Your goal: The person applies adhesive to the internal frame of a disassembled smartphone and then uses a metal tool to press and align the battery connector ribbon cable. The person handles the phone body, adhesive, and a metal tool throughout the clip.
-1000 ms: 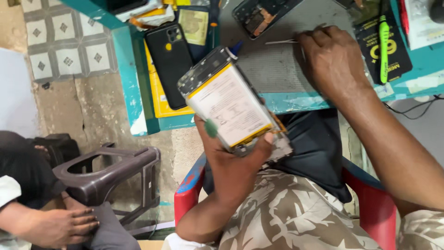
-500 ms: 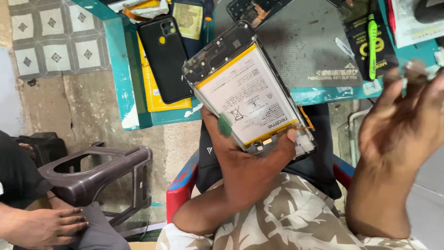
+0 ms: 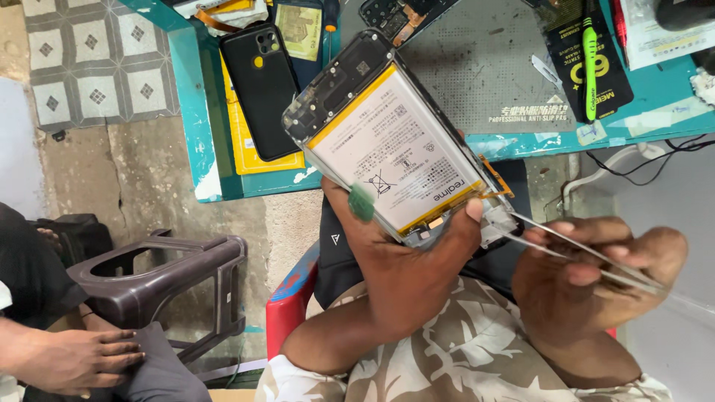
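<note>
- I see the left hand holding an opened phone from below, above the lap and just in front of the near edge of the teal desk; the fingers are closed around its lower end and the thumb presses on its side.
- The back cover of this phone is already off: the big white and yellow battery lies bare in the frame, and the dark board part at the upper end is open too.
- The battery itself is still seated in the frame, so in my judgement the opening step is done and the work inside is only starting.
- The right hand pinches thin metal tweezers between thumb and fingers; their tips touch the lower corner of the phone, near a small orange flex part.
- I cannot tell if the tips hold anything, that corner is too small to see clearly.
- On the desk a black phone lies on a yellow sheet near the left edge, and a grey work mat lies further back with a green pen-like tool near the right side.
- Another person's hand rests low at the left, beside a dark plastic stool.
</note>
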